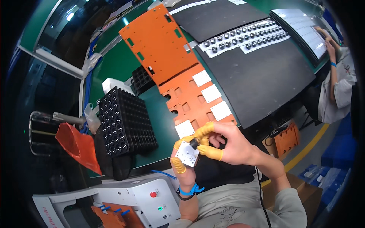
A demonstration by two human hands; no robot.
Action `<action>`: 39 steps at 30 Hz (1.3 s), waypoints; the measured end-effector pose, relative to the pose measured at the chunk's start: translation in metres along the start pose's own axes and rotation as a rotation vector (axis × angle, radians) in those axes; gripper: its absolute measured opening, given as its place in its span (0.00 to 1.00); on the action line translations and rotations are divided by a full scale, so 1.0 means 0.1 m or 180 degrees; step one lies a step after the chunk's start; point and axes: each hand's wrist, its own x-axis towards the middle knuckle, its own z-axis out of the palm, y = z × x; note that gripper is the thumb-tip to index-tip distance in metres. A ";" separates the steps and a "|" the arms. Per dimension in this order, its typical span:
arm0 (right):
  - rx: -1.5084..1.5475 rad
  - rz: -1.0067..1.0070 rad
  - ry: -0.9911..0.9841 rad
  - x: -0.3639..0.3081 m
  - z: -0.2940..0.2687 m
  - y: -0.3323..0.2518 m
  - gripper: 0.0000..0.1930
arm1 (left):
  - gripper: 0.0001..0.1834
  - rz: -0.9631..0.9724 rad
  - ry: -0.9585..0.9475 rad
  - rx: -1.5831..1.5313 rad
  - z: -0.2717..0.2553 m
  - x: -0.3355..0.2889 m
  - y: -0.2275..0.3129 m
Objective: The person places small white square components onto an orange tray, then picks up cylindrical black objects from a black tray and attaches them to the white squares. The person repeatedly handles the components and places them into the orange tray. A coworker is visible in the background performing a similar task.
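My left hand (182, 171), in yellow finger cots, is closed around the edges of a small white square board (186, 153) dotted with holes. At the board's upper right corner sits a small black cylindrical part (194, 143). The thumb and fingers of my right hand (234, 146), also in yellow cots, are closed on this part. Just beyond my hands lies an orange fixture plate (181, 99). Several white square boards (211, 94) rest in it, one directly behind my left hand. Its orange upper plate (157, 45) lies folded back.
Stacked black cell trays (125, 121) stand left of the fixture, near an orange bag (78, 146). A grey machine (146, 197) with buttons is at lower left. Black mats (262, 81) carry rows of black round parts (247, 37). Another person (338, 81) works at far right.
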 end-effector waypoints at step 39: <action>-0.2045 -0.1293 0.0006 -0.25 -0.02 0.02 0.13 | 0.40 -0.0130 -0.0733 0.0510 0.07 0.05 0.16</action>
